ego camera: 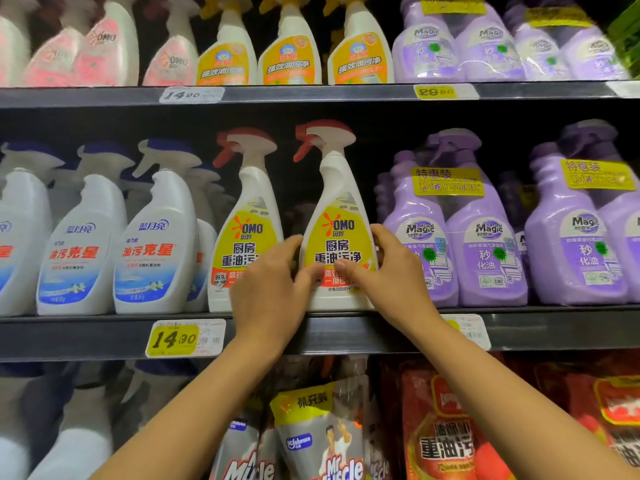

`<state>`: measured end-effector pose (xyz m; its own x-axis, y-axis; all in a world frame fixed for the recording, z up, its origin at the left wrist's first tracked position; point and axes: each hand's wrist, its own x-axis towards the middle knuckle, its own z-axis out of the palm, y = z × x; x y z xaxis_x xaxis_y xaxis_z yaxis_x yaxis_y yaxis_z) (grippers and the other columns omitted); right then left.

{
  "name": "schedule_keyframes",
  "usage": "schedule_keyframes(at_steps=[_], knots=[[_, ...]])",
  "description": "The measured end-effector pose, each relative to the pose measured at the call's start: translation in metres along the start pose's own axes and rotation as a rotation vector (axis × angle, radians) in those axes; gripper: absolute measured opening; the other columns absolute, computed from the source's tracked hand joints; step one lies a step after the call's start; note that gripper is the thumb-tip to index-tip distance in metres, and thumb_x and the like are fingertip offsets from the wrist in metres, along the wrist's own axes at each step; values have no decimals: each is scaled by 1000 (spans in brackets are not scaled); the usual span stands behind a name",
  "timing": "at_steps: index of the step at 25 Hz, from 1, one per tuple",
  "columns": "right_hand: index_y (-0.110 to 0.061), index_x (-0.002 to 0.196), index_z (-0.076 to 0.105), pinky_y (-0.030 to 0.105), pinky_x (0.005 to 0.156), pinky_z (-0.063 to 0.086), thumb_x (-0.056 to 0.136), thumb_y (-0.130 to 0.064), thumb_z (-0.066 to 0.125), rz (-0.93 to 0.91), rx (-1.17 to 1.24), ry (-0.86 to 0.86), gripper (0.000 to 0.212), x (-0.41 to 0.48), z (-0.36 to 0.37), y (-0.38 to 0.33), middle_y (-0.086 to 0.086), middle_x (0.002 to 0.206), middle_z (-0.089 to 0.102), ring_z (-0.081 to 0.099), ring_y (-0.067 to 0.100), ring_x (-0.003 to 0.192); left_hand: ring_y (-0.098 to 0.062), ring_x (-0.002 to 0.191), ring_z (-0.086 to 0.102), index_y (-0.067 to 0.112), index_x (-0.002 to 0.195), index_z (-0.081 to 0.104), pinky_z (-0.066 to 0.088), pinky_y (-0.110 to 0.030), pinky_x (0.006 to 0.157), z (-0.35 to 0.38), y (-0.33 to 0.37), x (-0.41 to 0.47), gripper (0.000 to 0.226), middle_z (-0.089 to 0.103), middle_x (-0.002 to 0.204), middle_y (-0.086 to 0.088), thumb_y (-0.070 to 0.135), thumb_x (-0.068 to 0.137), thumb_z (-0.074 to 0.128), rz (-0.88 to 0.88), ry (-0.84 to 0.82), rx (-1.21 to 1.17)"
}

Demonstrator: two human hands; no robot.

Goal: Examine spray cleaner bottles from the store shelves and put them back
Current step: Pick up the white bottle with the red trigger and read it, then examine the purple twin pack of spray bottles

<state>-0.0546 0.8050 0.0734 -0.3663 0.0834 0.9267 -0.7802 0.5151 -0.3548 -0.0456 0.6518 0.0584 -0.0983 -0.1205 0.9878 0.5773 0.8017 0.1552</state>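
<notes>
Mid shelf (554, 330), rows of spray bottles — the OMO bottle (341, 216) stands upright at the front edge, btwn a twin (247, 202) and purple Magic bottles (485, 237). Left hand (273, 285) and right hand (393, 271) grip its lower sides, thumbs on the label; opaque, contents unseen.

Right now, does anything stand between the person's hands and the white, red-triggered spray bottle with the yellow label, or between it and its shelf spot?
Nothing visible. The left hand and right hand grip the white red-triggered spray bottle, its base at the front edge of the grey shelf, between a matching bottle and purple bottles.
</notes>
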Motion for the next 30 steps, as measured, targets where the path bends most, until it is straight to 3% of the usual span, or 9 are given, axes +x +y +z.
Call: schedule_keyframes(at_steps=[3, 5, 9, 12, 15, 19, 25, 28, 30], knots=[[-16, 110, 56, 35, 81, 56, 79, -25, 78, 3, 17, -47, 39, 0, -1, 0, -1, 102, 70, 66, 13, 91, -26, 98, 60, 15, 122, 58, 37, -20, 70, -21, -29, 9, 48, 64, 113, -8, 26, 79, 75, -2, 140, 12], [-15, 112, 55, 32, 81, 54, 80, -25, 78, -12, -9, -53, 41, 2, 1, 1, -1, 104, 68, 65, 15, 93, -26, 109, 53, 16, 132, 48, 41, -32, 83, -30, -49, 12, 67, 58, 123, -8, 35, 76, 77, -104, 20, 17], [-13, 122, 50, 15, 69, 42, 79, -28, 78, 4, -85, -55, 53, 6, 10, 4, -6, 101, 60, 56, 10, 91, -24, 121, 48, 23, 144, 31, 45, -46, 92, -34, -62, 6, 93, 49, 138, -4, 52, 68, 77, -209, -138, 54], [-13, 121, 48, 12, 61, 38, 79, -32, 77, 15, -147, -56, 55, 10, 14, 6, 1, 107, 65, 54, 10, 87, -20, 116, 53, 28, 143, 31, 47, -41, 84, -35, -66, 5, 89, 54, 134, 2, 54, 70, 75, -208, -180, 7], [-13, 121, 45, 25, 72, 41, 82, -37, 73, 16, -222, -72, 54, 11, 20, 8, 7, 113, 65, 59, 20, 94, -17, 110, 55, 27, 142, 35, 46, -37, 82, -36, -68, 5, 82, 56, 131, 2, 48, 73, 75, -201, -188, -20], [-15, 126, 42, 27, 77, 36, 85, -44, 67, 19, -342, -121, 55, 13, 28, 10, 12, 116, 57, 51, 25, 105, -14, 95, 56, 21, 133, 48, 43, -29, 79, -38, -72, 4, 67, 65, 119, -5, 34, 74, 78, -214, -121, -80], [-14, 119, 47, 34, 83, 44, 87, -40, 67, -18, -333, -121, 46, 6, 25, 5, 9, 113, 61, 50, 25, 108, -27, 107, 60, 14, 137, 46, 48, -40, 85, -36, -74, 0, 70, 62, 124, -9, 35, 78, 75, -215, -91, -21], [-11, 123, 51, 32, 84, 40, 89, -34, 66, -162, -389, -36, 43, -7, 17, -1, 7, 115, 60, 49, 25, 108, -32, 108, 59, 12, 132, 51, 48, -45, 83, -37, -68, -5, 61, 62, 123, -12, 32, 79, 75, -239, -18, 67], [-6, 119, 56, 26, 81, 34, 89, -24, 65, -316, -401, 115, 36, -12, -4, 0, 9, 111, 62, 52, 28, 102, -34, 107, 58, 9, 125, 56, 47, -46, 83, -38, -62, -9, 47, 62, 122, -14, 21, 83, 72, -164, 81, 62]])
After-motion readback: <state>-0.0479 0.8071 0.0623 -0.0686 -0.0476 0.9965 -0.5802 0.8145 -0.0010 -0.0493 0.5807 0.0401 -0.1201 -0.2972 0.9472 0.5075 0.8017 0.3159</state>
